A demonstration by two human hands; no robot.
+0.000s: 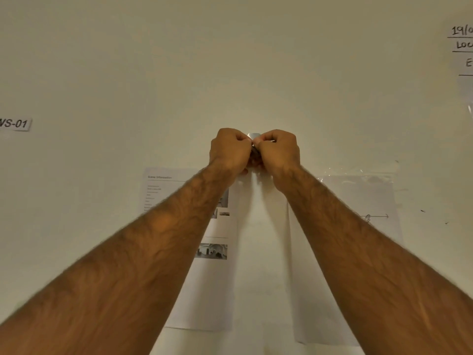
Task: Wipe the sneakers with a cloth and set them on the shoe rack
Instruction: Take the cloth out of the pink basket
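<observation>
A pale wall (pixel 230 60) filled nearly the whole frame, and neither the sneakers nor the shoe rack showed anywhere in it. Two bare forearms reached up from the lower corners and met at the centre. Between them hung a white cloth (pixel 258 252), draping straight down from the hands toward the bottom edge and lying over a printed sheet (pixel 163 190) at centre left and a clear plastic sleeve (pixel 363 201) at centre right. A small label (pixel 15 123) sat at the left edge and a handwritten note (pixel 463 44) in the upper right corner. The left hand (pixel 229 149) and the right hand (pixel 280 151) were both curled tight, knuckles touching, their fingertips pinching the top of the cloth just under a small metal hook (pixel 254 136); exactly how the cloth sat on the hook was hidden. This looked like the fetching step, before any wiping. The next move would call for lifting the cloth free of the hook, then turning to find the sneakers.
</observation>
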